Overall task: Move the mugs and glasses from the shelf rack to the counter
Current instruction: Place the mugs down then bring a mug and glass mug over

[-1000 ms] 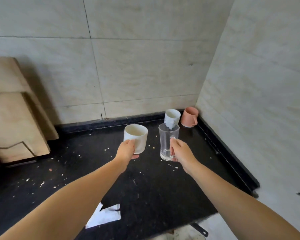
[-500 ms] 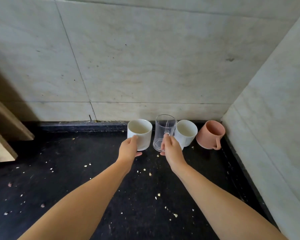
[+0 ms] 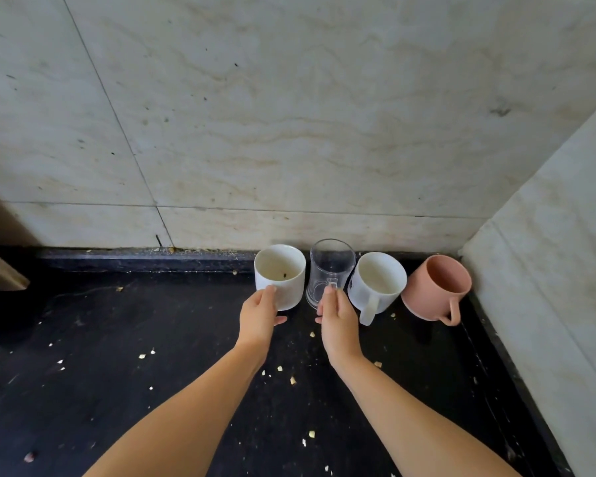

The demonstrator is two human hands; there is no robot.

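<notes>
Four vessels in row at far edge of black worktop [image 3: 152,390]: white mug [image 3: 280,275], glass mug [image 3: 329,270], second white mug [image 3: 375,285], pink mug [image 3: 436,287]. Left hand [image 3: 258,316] grips white mug; right hand [image 3: 338,321] pinches glass mug handle. Both apparently set down, release pending. Shelf rack out of view; remainder unknown.

Both bare forearms outstretched, left hand [image 3: 259,315] and right hand [image 3: 338,321] side by side, fingers curled forward.
</notes>
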